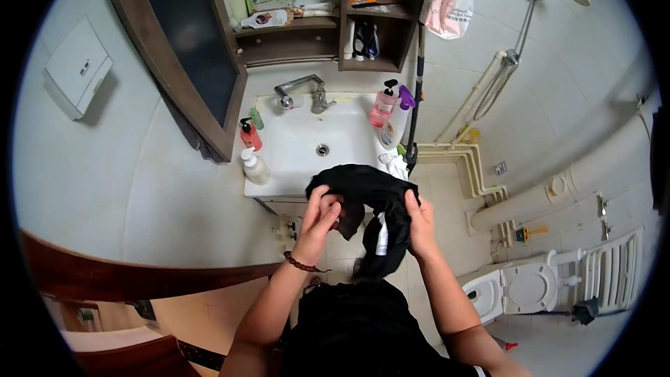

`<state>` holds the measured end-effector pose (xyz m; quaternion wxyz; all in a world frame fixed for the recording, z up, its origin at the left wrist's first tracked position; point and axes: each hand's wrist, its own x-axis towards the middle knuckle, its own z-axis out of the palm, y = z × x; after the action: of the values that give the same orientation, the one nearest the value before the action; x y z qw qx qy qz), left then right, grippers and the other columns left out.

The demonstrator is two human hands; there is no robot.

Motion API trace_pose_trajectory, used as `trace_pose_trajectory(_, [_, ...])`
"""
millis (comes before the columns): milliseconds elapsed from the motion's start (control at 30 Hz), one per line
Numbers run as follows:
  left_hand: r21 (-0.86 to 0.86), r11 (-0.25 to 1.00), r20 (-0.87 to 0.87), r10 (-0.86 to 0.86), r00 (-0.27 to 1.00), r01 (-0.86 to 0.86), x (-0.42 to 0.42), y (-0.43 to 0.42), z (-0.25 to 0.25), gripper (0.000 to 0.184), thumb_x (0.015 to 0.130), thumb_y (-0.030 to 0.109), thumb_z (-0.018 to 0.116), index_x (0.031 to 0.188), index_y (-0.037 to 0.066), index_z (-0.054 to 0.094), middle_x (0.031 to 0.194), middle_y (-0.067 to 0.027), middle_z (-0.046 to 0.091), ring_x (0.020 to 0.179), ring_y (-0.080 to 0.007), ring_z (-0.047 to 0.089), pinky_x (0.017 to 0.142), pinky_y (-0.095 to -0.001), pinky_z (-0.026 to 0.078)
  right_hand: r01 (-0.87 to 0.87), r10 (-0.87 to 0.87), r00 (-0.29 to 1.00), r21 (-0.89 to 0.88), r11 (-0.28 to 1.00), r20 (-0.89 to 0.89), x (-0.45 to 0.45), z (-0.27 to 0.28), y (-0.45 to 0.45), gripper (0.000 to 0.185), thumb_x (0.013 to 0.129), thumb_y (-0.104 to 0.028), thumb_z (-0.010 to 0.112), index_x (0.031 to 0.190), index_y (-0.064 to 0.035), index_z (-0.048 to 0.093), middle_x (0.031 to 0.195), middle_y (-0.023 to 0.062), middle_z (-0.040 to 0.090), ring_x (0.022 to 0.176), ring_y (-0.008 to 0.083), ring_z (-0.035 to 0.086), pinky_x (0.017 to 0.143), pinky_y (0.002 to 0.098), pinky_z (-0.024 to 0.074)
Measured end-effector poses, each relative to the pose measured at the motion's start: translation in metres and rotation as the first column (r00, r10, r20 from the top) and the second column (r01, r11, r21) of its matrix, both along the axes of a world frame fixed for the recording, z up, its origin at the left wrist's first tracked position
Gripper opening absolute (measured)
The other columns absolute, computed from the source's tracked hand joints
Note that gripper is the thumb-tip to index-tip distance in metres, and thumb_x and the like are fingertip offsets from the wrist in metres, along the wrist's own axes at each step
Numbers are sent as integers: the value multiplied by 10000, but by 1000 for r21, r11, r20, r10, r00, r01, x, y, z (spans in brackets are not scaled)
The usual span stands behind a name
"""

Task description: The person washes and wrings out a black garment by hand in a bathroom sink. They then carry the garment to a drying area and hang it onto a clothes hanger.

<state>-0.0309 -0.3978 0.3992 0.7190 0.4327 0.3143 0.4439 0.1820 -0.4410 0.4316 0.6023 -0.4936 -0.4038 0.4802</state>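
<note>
A dark, crumpled black garment (pixel 361 181) hangs between my two hands in front of the sink's near edge. A white label (pixel 382 234) shows on its inner side. My left hand (pixel 317 225) has its fingers closed on the cloth's left end, with a beaded bracelet (pixel 304 264) at the wrist. On the other side, my right hand (pixel 420 223) grips the right edge, thumb uppermost. The cloth's lower part dangles toward my body. Which kind of garment it is, I cannot tell.
Behind the garment is a white sink (pixel 286 157) with a metal faucet (pixel 317 98). A white pump bottle (pixel 255 167), a red one (pixel 250 135) and a pink one (pixel 383 106) stand on its rim. A cabinet door (pixel 185 49) hangs open at left; a toilet (pixel 527 286) stands at right.
</note>
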Motion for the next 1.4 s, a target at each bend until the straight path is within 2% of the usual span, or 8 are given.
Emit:
trace_pose_trajectory(200, [217,967,14,-141,990,135,17,-13,10,787,936,154,684,1565,27,227,1445,-142,421,1294,-235,482,1064,-393,437,-216,204,918,5,976,-341,7,23,9,486,1058,-364,506,1326,37,571,1277,98,635,1176,158,580,1042,308,421])
trace_pose_trajectory(367, [434,901,-297,159,942,-15,37,-26,-12,938,836,275,795,1553,12,251,1507,-173,394,1356,-311,462,1073,-425,432,-421,446,875,158,893,-188,32,9,12,526,981,-362,618,1331,25,548,1250,69,620,1144,157,567,1015,314,432])
trace_pose_trajectory(467, [573,817,-352,314,882,-62,50,-28,12,837,822,235,794,1497,4,356,1466,-167,456,1329,-303,495,1072,-409,431,-509,527,828,137,850,-191,40,5,12,469,980,-261,639,1336,29,540,1240,58,620,1134,139,561,1003,310,439])
trace_pose_trajectory(700, [272,889,-248,435,865,-369,44,-40,-13,271,998,32,533,1256,-32,587,1172,-59,658,1058,-123,600,944,-292,475,-671,683,718,129,730,-136,57,-21,18,336,1003,-223,630,1217,34,603,1070,17,671,958,92,587,872,270,483])
trace_pose_trajectory(1000, [210,847,-48,507,861,-487,33,-34,50,217,1080,135,459,1171,-20,580,1063,-12,637,961,-62,550,881,-226,448,-740,743,668,-77,668,29,70,-46,20,280,1005,-247,635,1057,27,665,885,23,683,816,80,572,750,264,482])
trace_pose_trajectory(1300, [469,880,-241,207,948,-73,21,-26,136,184,1041,134,539,904,17,505,787,51,460,768,-42,392,693,-226,386,-407,511,519,-328,852,685,63,-43,-3,401,963,-357,655,1038,36,679,882,217,701,809,372,674,749,419,514])
trace_pose_trajectory(1367, [553,832,-257,229,939,-52,20,-23,159,223,1034,149,552,876,5,489,773,13,483,758,-58,405,682,-250,398,-260,-151,563,348,901,813,49,-28,-7,346,897,-272,743,1064,23,679,945,208,702,763,355,672,725,421,524])
trace_pose_trajectory(1400, [663,748,-293,291,911,-26,17,-18,163,244,1026,159,563,862,-1,480,758,-17,488,735,-77,410,667,-265,402,-185,-63,689,259,948,722,38,1,-17,371,849,-211,791,1116,16,670,1015,205,698,809,347,688,762,404,545])
